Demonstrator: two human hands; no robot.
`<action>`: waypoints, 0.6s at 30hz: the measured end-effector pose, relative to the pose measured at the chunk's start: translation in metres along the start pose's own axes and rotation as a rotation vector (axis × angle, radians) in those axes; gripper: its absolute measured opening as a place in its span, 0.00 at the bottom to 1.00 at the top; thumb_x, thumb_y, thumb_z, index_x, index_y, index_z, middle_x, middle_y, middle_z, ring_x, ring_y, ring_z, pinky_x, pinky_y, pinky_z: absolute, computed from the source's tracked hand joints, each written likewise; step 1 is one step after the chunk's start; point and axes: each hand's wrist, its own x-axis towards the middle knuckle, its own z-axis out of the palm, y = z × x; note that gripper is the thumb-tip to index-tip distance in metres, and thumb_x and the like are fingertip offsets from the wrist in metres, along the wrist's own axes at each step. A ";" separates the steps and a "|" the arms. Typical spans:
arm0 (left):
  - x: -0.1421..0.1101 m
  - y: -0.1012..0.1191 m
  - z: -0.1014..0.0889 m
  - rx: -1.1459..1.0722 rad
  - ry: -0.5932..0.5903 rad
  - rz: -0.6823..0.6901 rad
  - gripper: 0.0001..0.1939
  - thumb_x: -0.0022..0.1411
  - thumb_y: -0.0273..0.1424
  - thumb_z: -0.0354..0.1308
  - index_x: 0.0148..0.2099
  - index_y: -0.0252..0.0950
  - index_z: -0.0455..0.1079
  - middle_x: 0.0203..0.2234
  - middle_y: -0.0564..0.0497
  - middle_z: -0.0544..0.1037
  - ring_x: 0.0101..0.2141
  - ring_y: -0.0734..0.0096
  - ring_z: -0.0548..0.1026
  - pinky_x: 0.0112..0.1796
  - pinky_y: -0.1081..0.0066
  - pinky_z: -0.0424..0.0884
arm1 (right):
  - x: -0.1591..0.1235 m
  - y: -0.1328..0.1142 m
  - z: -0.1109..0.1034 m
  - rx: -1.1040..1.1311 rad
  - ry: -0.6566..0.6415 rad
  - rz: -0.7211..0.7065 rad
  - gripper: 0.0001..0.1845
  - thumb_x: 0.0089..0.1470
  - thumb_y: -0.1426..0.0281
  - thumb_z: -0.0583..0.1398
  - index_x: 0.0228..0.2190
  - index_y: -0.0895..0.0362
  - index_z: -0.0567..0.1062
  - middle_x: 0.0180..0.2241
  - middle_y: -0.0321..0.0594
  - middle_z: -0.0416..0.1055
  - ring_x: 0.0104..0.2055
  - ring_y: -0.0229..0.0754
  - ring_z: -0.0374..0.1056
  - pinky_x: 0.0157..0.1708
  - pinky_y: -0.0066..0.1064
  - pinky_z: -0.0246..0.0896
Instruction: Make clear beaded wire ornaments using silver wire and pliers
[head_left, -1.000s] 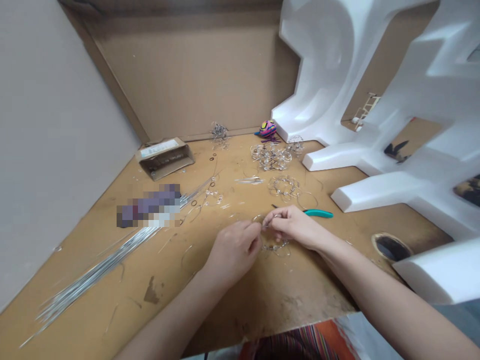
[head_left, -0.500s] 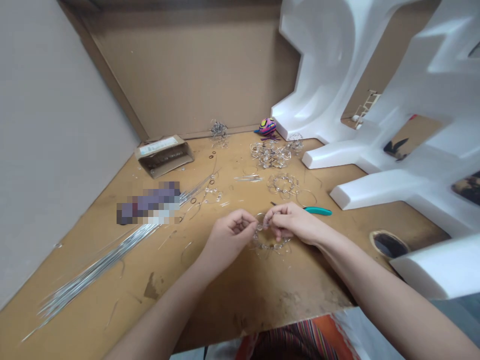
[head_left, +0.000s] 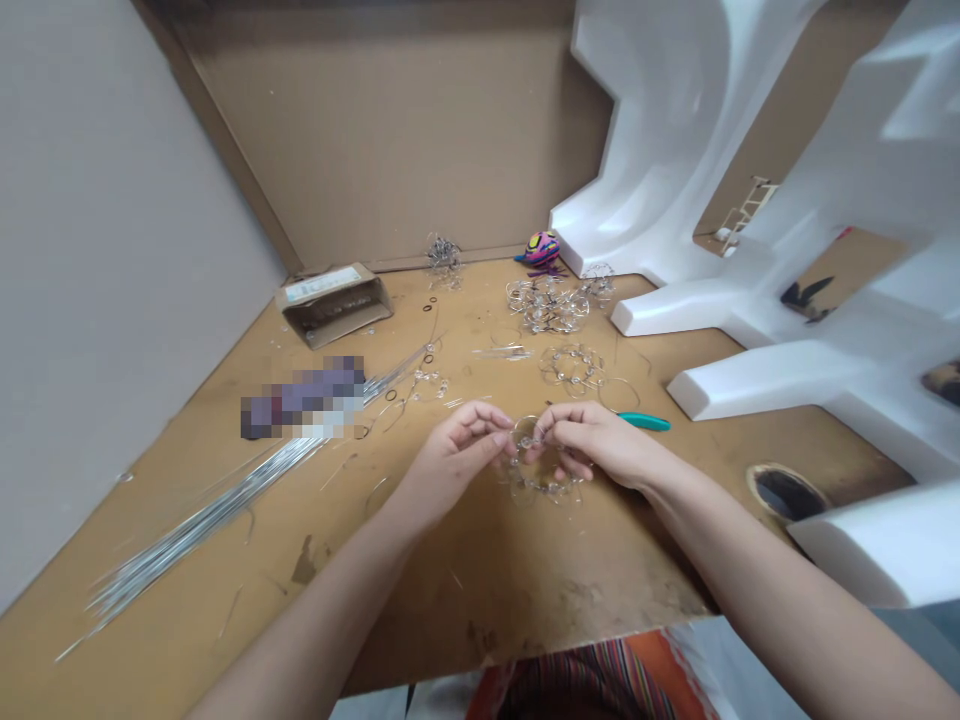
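Observation:
Between my two hands, just above the table, is a ring of wire loops and clear beads (head_left: 551, 487). My left hand (head_left: 469, 445) pinches its left edge between thumb and fingertips. With thumb and index finger, my right hand (head_left: 581, 438) grips the wire at the top of the same ring, close to a clear bead; the other fingers curl below. The green-handled pliers (head_left: 643, 421) lie just beyond my right hand, their jaws mostly hidden by it. A similar beaded wire ring (head_left: 572, 368) rests farther back on the table.
A bundle of straight wires (head_left: 225, 515) runs along the left, beside a blurred purple item (head_left: 300, 395). Behind it lies an opened cardboard box (head_left: 337, 300). Finished-looking wire pieces (head_left: 547, 303) are heaped at the back. White moulded panels (head_left: 739, 375) stand at right near a round hole (head_left: 787, 492).
My left fingers have loosened and spread a little, and my right hand has shifted slightly right. The view has moved a little, and the ring stays between my hands.

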 end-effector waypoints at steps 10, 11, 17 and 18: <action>-0.003 -0.003 0.001 -0.244 -0.015 0.033 0.07 0.56 0.29 0.57 0.39 0.35 0.65 0.27 0.53 0.72 0.29 0.75 0.69 0.35 0.73 0.63 | 0.004 0.002 -0.001 0.129 -0.099 0.050 0.06 0.41 0.71 0.55 0.24 0.61 0.70 0.24 0.41 0.73 0.16 0.34 0.65 0.20 0.28 0.62; -0.003 -0.003 0.001 -0.289 -0.013 0.025 0.07 0.56 0.29 0.57 0.39 0.35 0.66 0.27 0.53 0.72 0.28 0.76 0.69 0.34 0.73 0.62 | 0.004 0.003 -0.001 0.133 -0.110 0.047 0.06 0.42 0.72 0.54 0.24 0.61 0.70 0.24 0.41 0.73 0.16 0.34 0.66 0.20 0.28 0.62; -0.002 -0.002 0.002 -0.341 0.038 0.012 0.04 0.55 0.27 0.57 0.36 0.34 0.68 0.26 0.54 0.73 0.25 0.80 0.66 0.30 0.76 0.60 | 0.004 0.005 -0.001 0.186 -0.173 0.000 0.06 0.46 0.71 0.54 0.26 0.61 0.70 0.25 0.40 0.73 0.19 0.36 0.68 0.23 0.29 0.62; -0.002 -0.002 0.002 -0.332 0.046 0.013 0.04 0.55 0.27 0.57 0.35 0.35 0.68 0.26 0.54 0.73 0.24 0.80 0.65 0.30 0.76 0.60 | 0.004 0.006 -0.001 0.187 -0.178 -0.007 0.06 0.46 0.71 0.54 0.27 0.61 0.70 0.25 0.40 0.73 0.19 0.36 0.68 0.24 0.29 0.62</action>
